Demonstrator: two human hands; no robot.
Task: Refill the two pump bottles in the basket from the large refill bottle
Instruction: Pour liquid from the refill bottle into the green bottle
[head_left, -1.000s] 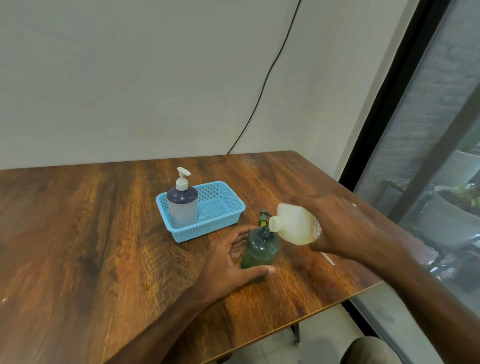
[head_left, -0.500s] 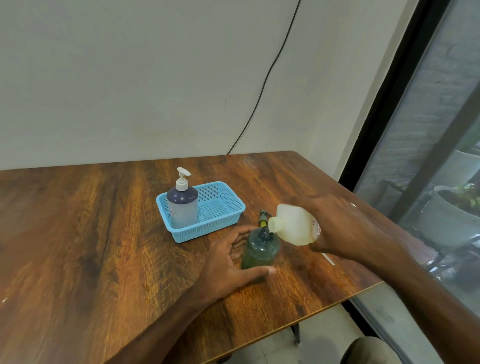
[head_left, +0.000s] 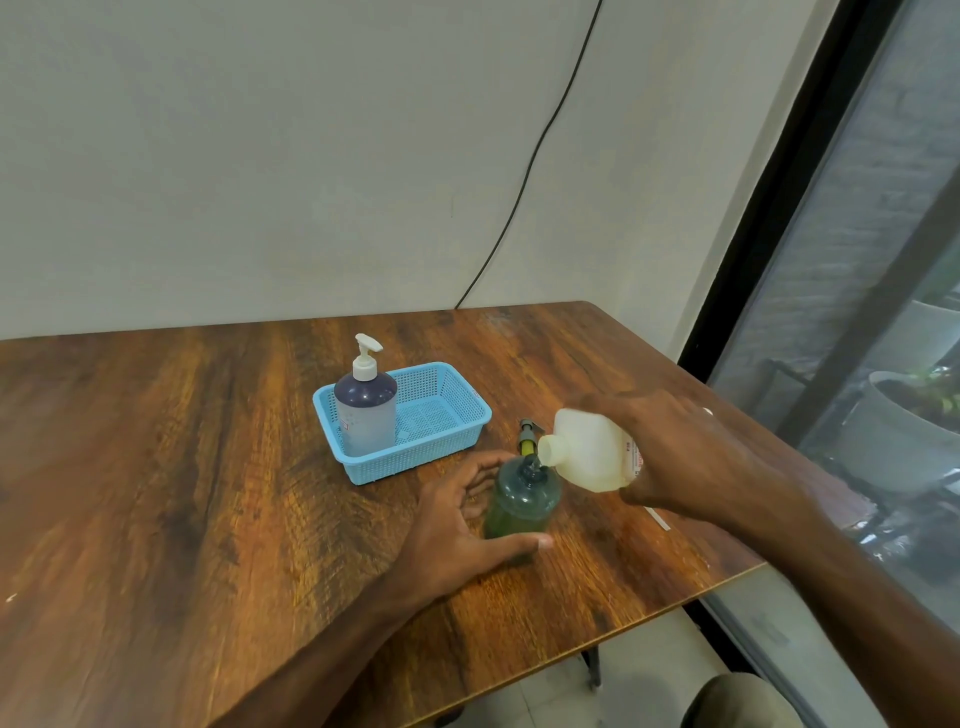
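A green bottle (head_left: 521, 501) with its pump taken off stands upright on the table, in front of the blue basket (head_left: 457, 439). My left hand (head_left: 457, 525) wraps around its lower part. My right hand (head_left: 680, 457) holds the pale refill bottle (head_left: 587, 452) tilted on its side, its open mouth right above the green bottle's neck. The green bottle's pump (head_left: 527, 436) lies on the table just behind it. A second pump bottle (head_left: 365, 410), dark-topped with a white pump, stands in the basket's left end.
The wooden table's right edge (head_left: 727, 584) runs close to the bottles. A thin white strip (head_left: 657, 518) lies on the table under my right wrist. A glass door with plant pots behind it is at the right. A black cable hangs down the wall.
Almost nothing differs; the refill bottle stays tilted over the green bottle's neck, shifted very slightly lower and left. My left hand keeps its grip.
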